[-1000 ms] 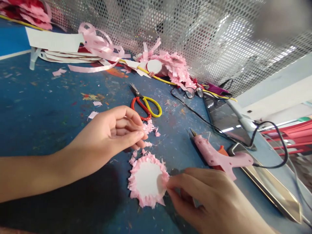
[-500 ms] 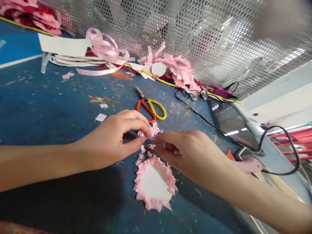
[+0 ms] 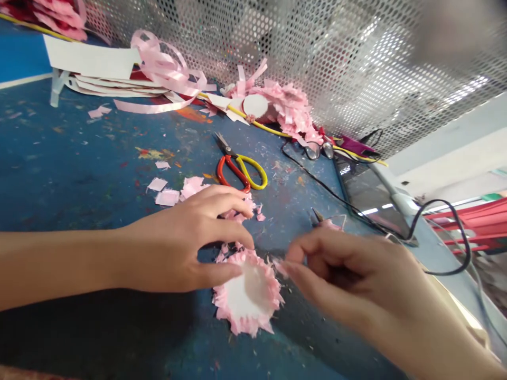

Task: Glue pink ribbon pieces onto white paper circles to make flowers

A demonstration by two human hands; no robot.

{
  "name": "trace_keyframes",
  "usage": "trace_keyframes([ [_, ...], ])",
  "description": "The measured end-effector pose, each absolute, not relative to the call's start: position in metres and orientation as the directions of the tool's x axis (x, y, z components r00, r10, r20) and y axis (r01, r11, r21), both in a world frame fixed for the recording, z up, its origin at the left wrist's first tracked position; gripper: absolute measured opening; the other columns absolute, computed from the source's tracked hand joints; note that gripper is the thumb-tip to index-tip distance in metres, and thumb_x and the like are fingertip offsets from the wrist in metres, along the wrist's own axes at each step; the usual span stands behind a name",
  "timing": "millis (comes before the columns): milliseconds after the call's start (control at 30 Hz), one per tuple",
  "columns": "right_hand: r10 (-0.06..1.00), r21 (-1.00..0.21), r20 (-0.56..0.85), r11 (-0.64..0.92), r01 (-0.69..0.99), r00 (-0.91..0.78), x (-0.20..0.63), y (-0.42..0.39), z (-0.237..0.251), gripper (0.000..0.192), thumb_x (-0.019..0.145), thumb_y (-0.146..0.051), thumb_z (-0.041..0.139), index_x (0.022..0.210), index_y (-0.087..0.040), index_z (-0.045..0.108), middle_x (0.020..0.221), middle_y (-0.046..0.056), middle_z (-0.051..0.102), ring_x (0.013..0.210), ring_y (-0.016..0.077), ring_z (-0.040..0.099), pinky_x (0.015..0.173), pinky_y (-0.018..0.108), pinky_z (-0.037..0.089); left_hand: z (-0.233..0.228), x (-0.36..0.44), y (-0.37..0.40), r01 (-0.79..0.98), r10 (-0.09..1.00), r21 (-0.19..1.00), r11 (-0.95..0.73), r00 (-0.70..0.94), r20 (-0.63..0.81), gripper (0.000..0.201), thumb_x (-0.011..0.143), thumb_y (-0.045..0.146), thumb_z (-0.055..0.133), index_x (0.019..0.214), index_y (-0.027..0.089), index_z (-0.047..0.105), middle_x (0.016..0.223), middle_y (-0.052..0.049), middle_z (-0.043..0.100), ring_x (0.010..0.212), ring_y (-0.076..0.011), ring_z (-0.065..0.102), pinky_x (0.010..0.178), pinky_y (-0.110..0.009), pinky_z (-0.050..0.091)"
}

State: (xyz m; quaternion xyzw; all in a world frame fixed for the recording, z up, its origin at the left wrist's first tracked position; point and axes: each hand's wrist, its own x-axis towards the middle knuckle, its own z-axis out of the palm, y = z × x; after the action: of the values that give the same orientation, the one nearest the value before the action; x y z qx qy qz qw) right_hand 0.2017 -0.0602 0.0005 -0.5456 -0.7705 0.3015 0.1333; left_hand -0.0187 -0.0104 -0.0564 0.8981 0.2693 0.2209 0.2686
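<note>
On the blue table lies a white paper disc [image 3: 241, 298] edged with ruffled pink scraps. My left hand [image 3: 190, 240] is open, its thumb over the disc's left part and its fingers above the upper rim. At the right rim, my right hand [image 3: 352, 279] pinches a small pink scrap [image 3: 280, 267], slightly blurred, between thumb and forefinger. Scissors [image 3: 237, 168] with one red and one yellow handle lie beyond my left fingers. Loose pink scraps [image 3: 167, 198] are spread beside and partly under my left hand.
Along the back lie white card sheets [image 3: 91, 58], a pink ribbon [image 3: 162, 63], a pink ruffled heap [image 3: 291, 108] and a yellow cord [image 3: 273, 131], in front of a perforated metal panel [image 3: 206, 31]. To the right are glasses [image 3: 312, 151], a dark flat screen [image 3: 364, 195] and a black cable [image 3: 463, 237].
My hands have moved apart. My right hand came down and right to the disc's edge; my left hand spread its fingers over the disc, uncovering more pink scraps. The view shifted slightly.
</note>
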Motion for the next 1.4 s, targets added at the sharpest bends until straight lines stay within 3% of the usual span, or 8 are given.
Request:
trace_keyframes([
  [200, 0.912, -0.537, -0.159, 0.241, 0.809, -0.377, 0.209, -0.096, -0.013, 0.016, 0.084, -0.02, 0.05, 0.072, -0.021, 0.061, 0.047, -0.007, 0.048, 0.039, 0.0054, 0.041, 0.034, 0.015, 0.029, -0.061, -0.021, -0.014, 0.318, 0.516, 0.574, -0.755, 0.828, 0.22, 0.048, 0.074, 0.047, 0.069, 0.117, 0.027, 0.061, 0.139, -0.009, 0.049, 0.138, -0.0314, 0.028, 0.112, -0.049, 0.023],
  [400, 0.905, -0.491, 0.001, 0.372, 0.788, -0.426, 0.206, -0.102, -0.027, 0.012, 0.081, -0.016, 0.054, 0.076, -0.021, 0.063, 0.049, -0.007, 0.052, 0.04, 0.005, 0.046, 0.038, 0.014, 0.034, -0.061, -0.021, -0.014, 0.318, 0.517, 0.576, -0.753, 0.827, 0.219, 0.047, 0.074, 0.047, 0.069, 0.116, 0.026, 0.061, 0.136, -0.008, 0.051, 0.137, -0.0315, 0.03, 0.112, -0.047, 0.025],
  [667, 0.89, -0.405, 0.08, 0.441, 0.801, -0.449, 0.205, -0.102, -0.031, 0.016, 0.08, -0.012, 0.051, 0.076, -0.02, 0.065, 0.05, -0.006, 0.057, 0.039, 0.0062, 0.047, 0.041, 0.017, 0.037, -0.062, -0.021, -0.014, 0.297, 0.504, 0.578, -0.76, 0.83, 0.237, 0.048, 0.074, 0.046, 0.069, 0.117, 0.026, 0.06, 0.135, -0.008, 0.052, 0.135, -0.0313, 0.032, 0.111, -0.046, 0.026],
  [867, 0.837, -0.258, 0.101, 0.544, 0.798, -0.538, 0.204, -0.103, -0.032, 0.019, 0.084, -0.012, 0.047, 0.072, -0.018, 0.06, 0.052, -0.003, 0.054, 0.042, 0.0074, 0.046, 0.041, 0.019, 0.034, -0.059, -0.021, -0.013, 0.306, 0.467, 0.525, -0.794, 0.86, 0.206, 0.054, 0.076, 0.051, 0.067, 0.12, 0.022, 0.057, 0.138, -0.01, 0.05, 0.138, -0.0309, 0.028, 0.113, -0.046, 0.023],
  [1033, 0.901, -0.444, 0.147, 0.43, 0.786, -0.409, 0.21, -0.097, -0.013, 0.01, 0.084, -0.021, 0.055, 0.074, -0.021, 0.054, 0.046, -0.009, 0.046, 0.037, 0.0048, 0.041, 0.038, 0.016, 0.033, -0.06, -0.021, -0.014, 0.215, 0.359, 0.478, -0.852, 0.904, 0.233, 0.082, 0.07, 0.063, 0.067, 0.133, 0.015, 0.045, 0.14, -0.014, 0.049, 0.139, -0.033, 0.028, 0.115, -0.047, 0.015],
  [1167, 0.969, -0.492, 0.12, 0.249, 0.834, -0.218, 0.218, -0.081, -0.002, 0.006, 0.083, -0.025, 0.054, 0.078, -0.022, 0.056, 0.055, -0.006, 0.054, 0.045, 0.0072, 0.047, 0.04, 0.018, 0.036, -0.061, -0.02, -0.017, 0.203, 0.358, 0.462, -0.863, 0.891, 0.277, 0.073, 0.074, 0.049, 0.069, 0.133, 0.018, 0.042, 0.136, -0.013, 0.053, 0.134, -0.0296, 0.038, 0.116, -0.043, 0.011],
  [1300, 0.965, -0.517, -0.011, 0.217, 0.828, -0.26, 0.212, -0.068, -0.004, 0.019, 0.08, -0.029, 0.056, 0.097, -0.024, 0.061, 0.088, 0.0, 0.067, 0.075, 0.0142, 0.061, 0.063, 0.027, 0.05, -0.057, -0.019, -0.019, 0.157, 0.316, 0.41, -0.899, 0.879, 0.357, 0.067, 0.074, 0.039, 0.067, 0.131, 0.02, 0.04, 0.125, -0.01, 0.061, 0.126, -0.0279, 0.046, 0.115, -0.044, 0.011],
  [1400, 0.936, -0.633, -0.14, 0.166, 0.756, -0.323, 0.203, -0.064, -0.008, 0.031, 0.078, -0.027, 0.058, 0.108, -0.025, 0.056, 0.1, 0.0, 0.067, 0.084, 0.0136, 0.063, 0.073, 0.028, 0.052, -0.055, -0.018, -0.021, 0.128, 0.255, 0.295, -0.947, 0.857, 0.448, 0.06, 0.077, 0.035, 0.064, 0.129, 0.018, 0.039, 0.121, -0.009, 0.062, 0.124, -0.0257, 0.047, 0.115, -0.044, 0.008],
])
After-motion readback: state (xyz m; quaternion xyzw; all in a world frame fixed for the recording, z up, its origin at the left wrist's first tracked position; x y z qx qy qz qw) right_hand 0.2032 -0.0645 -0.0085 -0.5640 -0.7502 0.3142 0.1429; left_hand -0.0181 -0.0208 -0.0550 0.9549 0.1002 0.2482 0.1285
